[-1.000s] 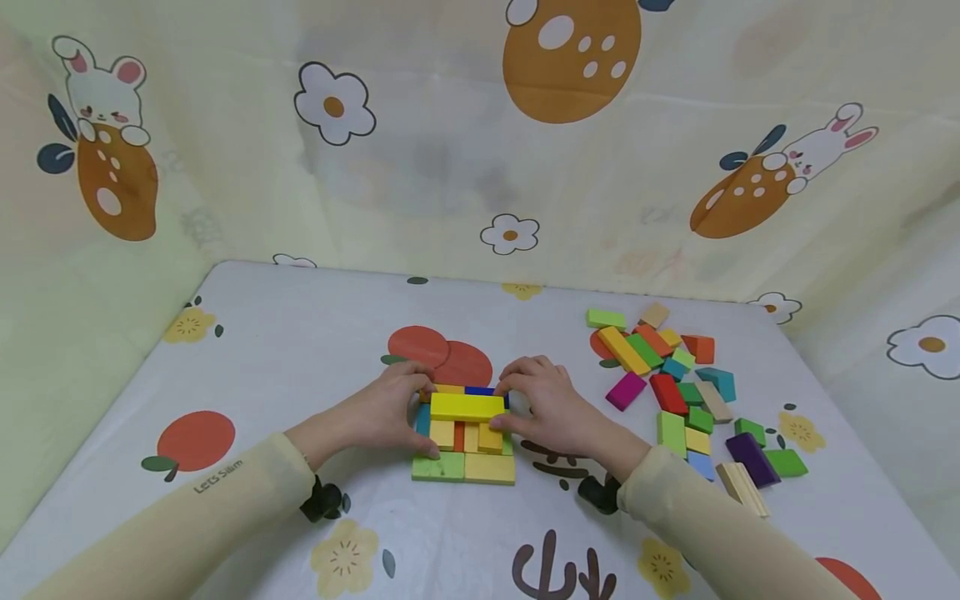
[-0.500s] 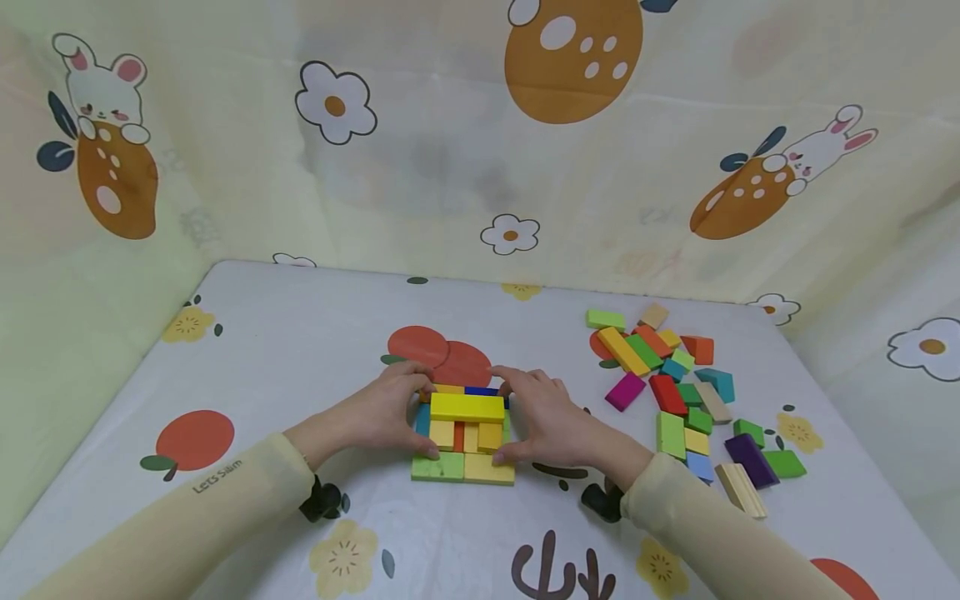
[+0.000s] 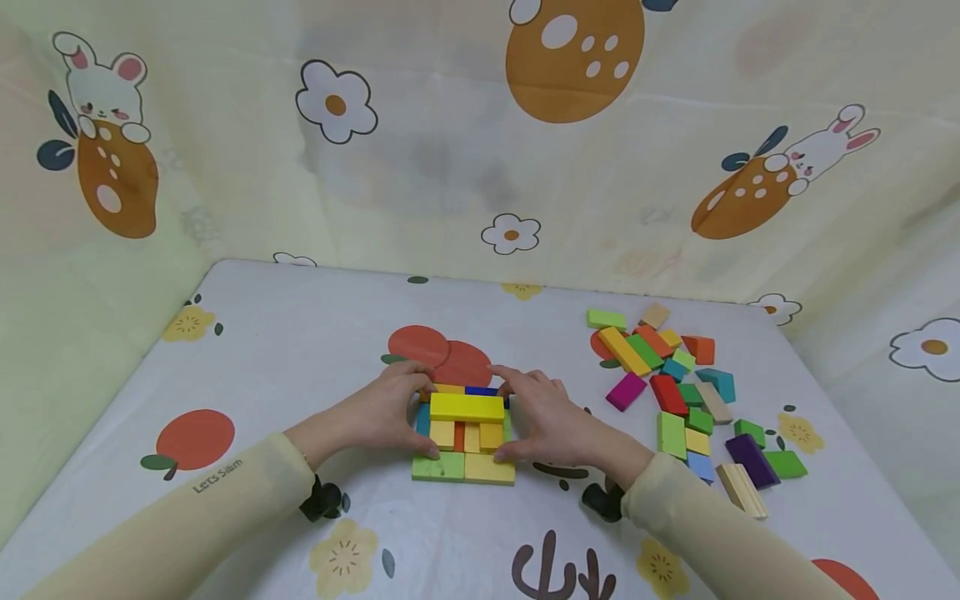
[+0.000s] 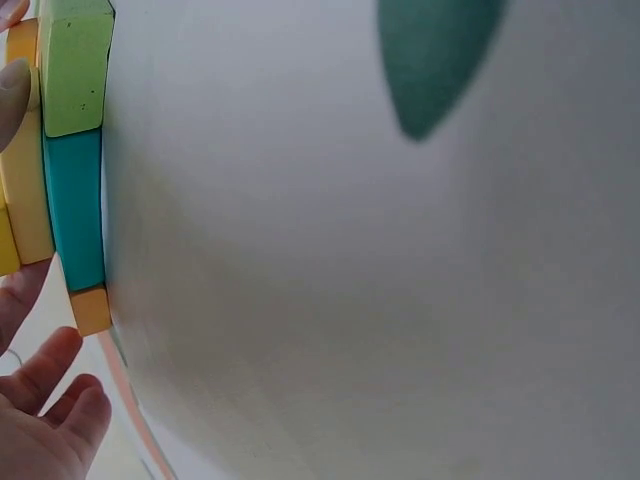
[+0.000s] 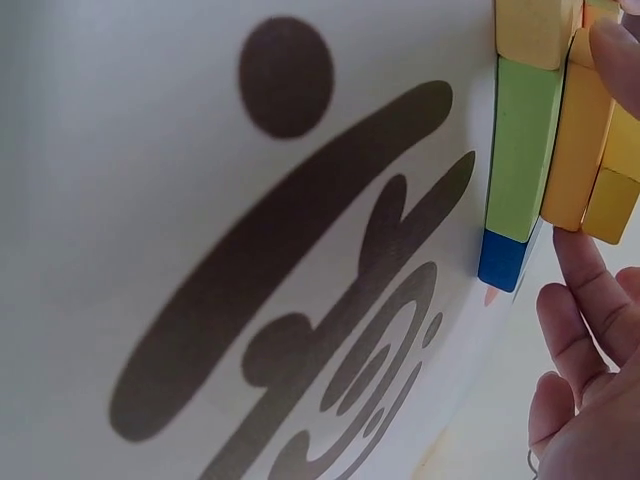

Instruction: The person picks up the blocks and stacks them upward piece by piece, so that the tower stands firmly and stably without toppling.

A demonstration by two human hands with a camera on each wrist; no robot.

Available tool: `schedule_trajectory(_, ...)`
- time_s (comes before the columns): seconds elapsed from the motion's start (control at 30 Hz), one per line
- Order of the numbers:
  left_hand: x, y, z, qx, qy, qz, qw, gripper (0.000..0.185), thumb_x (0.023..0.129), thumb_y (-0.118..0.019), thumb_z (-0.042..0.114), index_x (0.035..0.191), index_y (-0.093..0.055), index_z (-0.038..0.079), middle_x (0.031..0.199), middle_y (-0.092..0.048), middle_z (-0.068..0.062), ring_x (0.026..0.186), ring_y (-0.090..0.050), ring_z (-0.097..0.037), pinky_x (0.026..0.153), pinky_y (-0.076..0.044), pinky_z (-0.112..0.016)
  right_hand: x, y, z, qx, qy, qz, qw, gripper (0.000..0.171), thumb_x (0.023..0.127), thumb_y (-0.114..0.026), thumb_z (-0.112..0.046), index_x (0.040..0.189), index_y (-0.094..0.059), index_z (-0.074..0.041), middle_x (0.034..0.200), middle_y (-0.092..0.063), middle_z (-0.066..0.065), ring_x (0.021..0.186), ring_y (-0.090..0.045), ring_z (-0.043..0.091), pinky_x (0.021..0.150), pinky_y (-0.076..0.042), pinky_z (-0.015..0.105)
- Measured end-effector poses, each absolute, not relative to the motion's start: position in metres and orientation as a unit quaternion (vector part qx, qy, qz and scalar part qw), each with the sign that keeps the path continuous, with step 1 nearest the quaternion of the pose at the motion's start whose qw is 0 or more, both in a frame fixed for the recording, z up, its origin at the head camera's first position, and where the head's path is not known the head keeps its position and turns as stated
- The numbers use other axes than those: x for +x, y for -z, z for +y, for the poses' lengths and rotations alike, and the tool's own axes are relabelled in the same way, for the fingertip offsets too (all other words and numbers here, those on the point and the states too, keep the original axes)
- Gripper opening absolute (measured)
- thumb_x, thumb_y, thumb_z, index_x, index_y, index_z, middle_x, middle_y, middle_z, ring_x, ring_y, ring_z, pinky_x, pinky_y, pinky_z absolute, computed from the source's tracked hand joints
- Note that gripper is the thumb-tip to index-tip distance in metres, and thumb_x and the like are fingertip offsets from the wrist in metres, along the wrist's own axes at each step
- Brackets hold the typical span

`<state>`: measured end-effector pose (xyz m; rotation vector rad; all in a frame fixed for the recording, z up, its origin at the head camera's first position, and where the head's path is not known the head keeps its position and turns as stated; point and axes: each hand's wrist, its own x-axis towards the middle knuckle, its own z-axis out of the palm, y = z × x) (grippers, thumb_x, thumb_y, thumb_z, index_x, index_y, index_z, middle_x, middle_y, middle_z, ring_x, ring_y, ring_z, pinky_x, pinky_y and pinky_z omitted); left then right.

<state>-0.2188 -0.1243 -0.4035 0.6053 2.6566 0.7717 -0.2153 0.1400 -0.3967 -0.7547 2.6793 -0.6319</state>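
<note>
Nearest you, your two cream sleeves (image 3: 225, 492) are reaching in over the patterned tablecloth (image 3: 300, 350). Your left hand (image 3: 382, 414) is cupping the left side of the block stack (image 3: 465, 433), fingers loosely curved, thumb lying against the front left edge and fingertips touching the far corner. Your right hand (image 3: 551, 421) is mirroring it on the right side, thumb pressing near the pale yellow block (image 3: 489, 469) at the front, fingers stretching along the far right corner. Neither hand is gripping anything; both are bracketing the stack between them. The long yellow block (image 3: 467, 407) is lying flat across the top of the stack, just beyond the middle of the cloth. Farther right, the loose coloured blocks (image 3: 675, 392) are lying scattered, well apart from your hands.
</note>
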Motion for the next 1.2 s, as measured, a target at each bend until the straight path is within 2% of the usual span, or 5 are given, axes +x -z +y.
schedule_trajectory(0.5,-0.2187,0.4037,-0.1241,0.213,-0.265,0.928,0.153,0.070,0.070,-0.094,0.041,0.122,-0.066,0.004,0.152,-0.047,-0.015,0.140,-0.042,-0.031,0.112,-0.049,-0.048,-0.2151,0.3961,0.1407,-0.274,0.221,0.925,0.146,0.106,0.076,-0.090,-0.040,0.159,-0.031,-0.010,0.134,-0.060,0.006,0.134,-0.044,0.031,0.110,-0.036,0.060)
schedule_trajectory(0.63,-0.2190,0.4037,-0.1238,0.211,-0.267,0.928,0.154,0.070,0.070,-0.094,0.041,0.123,-0.066,0.004,0.152,-0.047,-0.014,0.140,-0.042,-0.031,0.112,-0.049,-0.048,-0.2162,0.3968,0.1407,-0.278,0.214,0.927,0.136,0.088,0.081,-0.085,-0.042,0.152,-0.044,-0.010,0.139,-0.058,0.008,0.134,-0.045,0.030,0.109,-0.038,0.059)
schedule_trajectory(0.77,-0.2192,0.4040,-0.1236,0.209,-0.268,0.927,0.156,0.071,0.070,-0.094,0.041,0.123,-0.066,0.005,0.152,-0.046,-0.014,0.141,-0.042,-0.031,0.112,-0.049,-0.048,-0.2178,0.3973,0.1394,-0.278,0.205,0.932,0.113,0.058,0.086,-0.081,-0.040,0.134,-0.063,-0.012,0.136,-0.060,0.009,0.130,-0.048,0.030,0.106,-0.041,0.056)
schedule_trajectory(0.9,-0.2191,0.4046,-0.1235,0.209,-0.268,0.927,0.156,0.071,0.070,-0.094,0.041,0.124,-0.065,0.005,0.153,-0.046,-0.014,0.141,-0.041,-0.031,0.112,-0.049,-0.049,-0.2187,0.3969,0.1380,-0.277,0.210,0.933,0.096,0.039,0.089,-0.079,-0.037,0.119,-0.070,-0.014,0.130,-0.063,0.008,0.126,-0.049,0.029,0.103,-0.043,0.055)
schedule_trajectory(1.2,-0.2191,0.4038,-0.1234,0.208,-0.269,0.927,0.156,0.070,0.070,-0.094,0.040,0.124,-0.066,0.005,0.152,-0.047,-0.014,0.141,-0.041,-0.031,0.111,-0.050,-0.049,-0.2191,0.3963,0.1370,-0.285,0.207,0.933,0.077,0.034,0.091,-0.077,-0.035,0.116,-0.071,-0.012,0.126,-0.064,0.008,0.123,-0.051,0.029,0.100,-0.044,0.055)
